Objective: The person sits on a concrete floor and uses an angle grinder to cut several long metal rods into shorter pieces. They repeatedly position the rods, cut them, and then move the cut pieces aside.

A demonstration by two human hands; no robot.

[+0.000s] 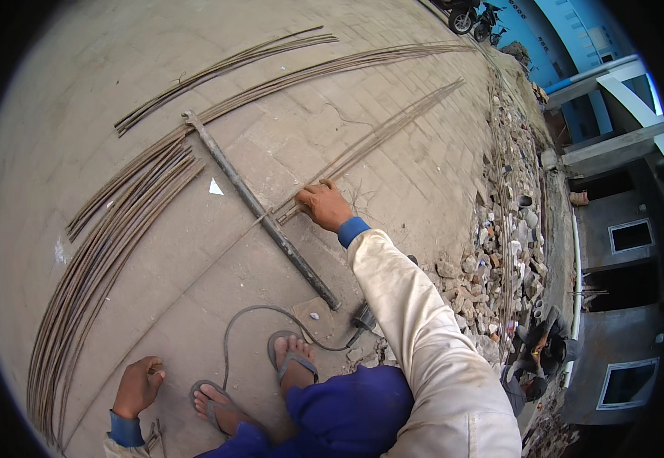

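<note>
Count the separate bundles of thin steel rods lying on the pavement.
4: a curved bundle at left, a short bundle at top, a long bundle below it, and one under the right hand. Bundles may merge or continue out of view.

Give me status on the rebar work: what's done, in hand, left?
Done: long rods lie bundled at left. In hand: right hand grips a thin rod bundle beside the long steel bar; left hand rests near the pavement. Left: more loose rods farther off, untouched.

No packages, labels, signs, screens visible — none.
</note>
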